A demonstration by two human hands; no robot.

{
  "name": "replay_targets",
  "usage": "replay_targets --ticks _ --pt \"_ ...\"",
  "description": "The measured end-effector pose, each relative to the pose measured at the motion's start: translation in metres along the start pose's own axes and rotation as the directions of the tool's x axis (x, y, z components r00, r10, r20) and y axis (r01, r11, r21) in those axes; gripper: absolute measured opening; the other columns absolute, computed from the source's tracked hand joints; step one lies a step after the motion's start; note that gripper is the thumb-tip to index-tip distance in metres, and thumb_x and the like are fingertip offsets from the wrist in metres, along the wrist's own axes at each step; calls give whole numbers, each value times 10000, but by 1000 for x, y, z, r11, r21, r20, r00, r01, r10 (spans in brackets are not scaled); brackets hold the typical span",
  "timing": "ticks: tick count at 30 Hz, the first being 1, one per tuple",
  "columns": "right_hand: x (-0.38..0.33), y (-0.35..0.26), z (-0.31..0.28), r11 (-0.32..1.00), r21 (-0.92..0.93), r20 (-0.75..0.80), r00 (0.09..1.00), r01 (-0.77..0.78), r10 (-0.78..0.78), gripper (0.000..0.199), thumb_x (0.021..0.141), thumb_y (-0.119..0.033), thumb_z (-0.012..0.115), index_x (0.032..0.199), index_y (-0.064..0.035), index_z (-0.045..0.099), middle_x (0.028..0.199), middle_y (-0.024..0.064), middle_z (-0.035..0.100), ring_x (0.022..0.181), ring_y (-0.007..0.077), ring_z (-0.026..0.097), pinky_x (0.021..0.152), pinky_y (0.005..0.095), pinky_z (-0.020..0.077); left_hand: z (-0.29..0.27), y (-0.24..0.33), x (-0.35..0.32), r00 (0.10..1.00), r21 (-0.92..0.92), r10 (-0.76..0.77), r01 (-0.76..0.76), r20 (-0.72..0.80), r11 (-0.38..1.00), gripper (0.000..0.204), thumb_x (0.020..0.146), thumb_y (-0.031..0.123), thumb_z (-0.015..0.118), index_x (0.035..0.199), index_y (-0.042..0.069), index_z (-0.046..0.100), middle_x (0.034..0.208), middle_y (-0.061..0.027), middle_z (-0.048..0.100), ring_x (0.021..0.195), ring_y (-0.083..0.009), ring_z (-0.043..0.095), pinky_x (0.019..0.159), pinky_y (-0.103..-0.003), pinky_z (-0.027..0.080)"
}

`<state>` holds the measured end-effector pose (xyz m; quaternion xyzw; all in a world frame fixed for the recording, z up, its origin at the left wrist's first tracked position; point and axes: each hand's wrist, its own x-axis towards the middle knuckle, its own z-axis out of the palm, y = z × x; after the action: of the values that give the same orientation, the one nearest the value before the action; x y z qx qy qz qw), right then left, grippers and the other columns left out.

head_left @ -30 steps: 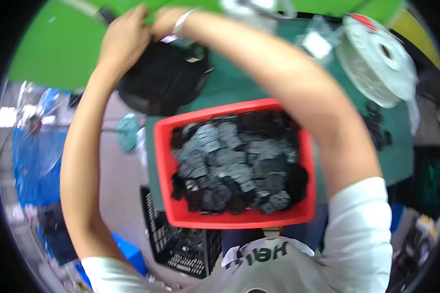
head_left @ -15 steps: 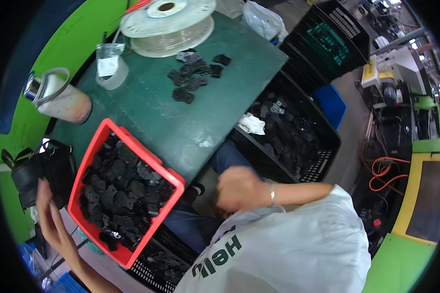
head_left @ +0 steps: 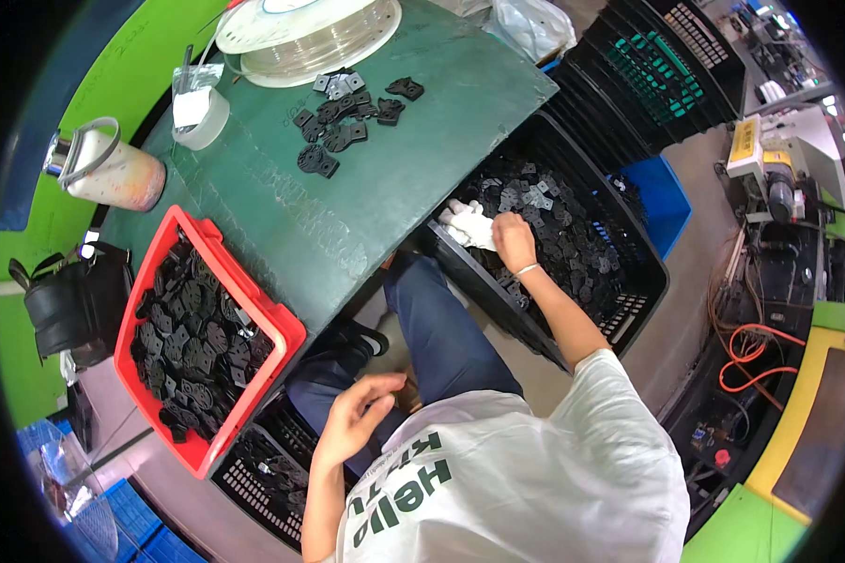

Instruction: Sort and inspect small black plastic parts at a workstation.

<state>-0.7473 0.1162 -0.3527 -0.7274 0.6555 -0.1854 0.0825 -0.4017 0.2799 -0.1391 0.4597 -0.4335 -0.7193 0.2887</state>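
Beside the green surface (head_left: 366, 197), in the head view, the right hand (head_left: 514, 239) was stretched out over the black crate (head_left: 629, 300) of small black parts, its fingers closed on a white cloth or glove (head_left: 469, 225) lying at the crate's near rim. Which of the two it was could not be told. The left hand (head_left: 357, 418) was held near the lap, fingers loosely open and empty, just below the red bin (head_left: 282, 328) heaped with black plastic pieces.

The step in hand was judged to be a fetching of the white item from the crate; a lift clear of the rim and a draw back toward the body would be called for next.

Room was tight: the crate's rim stood close against the surface's edge, and the red bin overhung the near edge above a second black crate (head_left: 263, 469). Open surface was left between the bin and the loose black parts (head_left: 343, 122) near the reel (head_left: 305, 38).
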Motion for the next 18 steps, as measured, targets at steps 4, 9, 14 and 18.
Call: replay_targets --ticks 4,9,14,18 --pt "-6 15 -10 914 353 15 978 -201 209 127 761 -28 548 881 -60 577 943 145 597 928 332 559 767 395 456 24 -18 53 997 39 70 -69 -40 997 228 931 38 500 1140 -22 567 1088 -102 615 1053 -144 562 927 -269 414" --pt "2 34 -5 938 -119 171 937 325 -303 256 731 -35 580 979 -83 622 1108 104 532 1031 287 495 837 387 421 73 -51 117 991 24 72 -75 110 997 204 932 72 518 1097 -22 593 1029 -89 639 972 -118 587 857 -240 447" --pt "4 23 -22 833 510 227 968 -212 108 135 843 -93 597 946 -7 586 897 132 591 766 221 590 645 327 462 107 -59 155 991 80 133 -132 -9 988 218 892 112 581 1060 -25 567 962 -142 651 869 -164 637 744 -293 508" --pt "-19 9 -44 541 812 141 973 -218 181 124 900 -57 548 999 18 545 738 1 561 648 53 508 569 217 421 132 -70 212 904 76 278 -268 -324 960 428 826 178 681 1137 -41 485 1082 -170 552 881 -216 601 679 -301 515"
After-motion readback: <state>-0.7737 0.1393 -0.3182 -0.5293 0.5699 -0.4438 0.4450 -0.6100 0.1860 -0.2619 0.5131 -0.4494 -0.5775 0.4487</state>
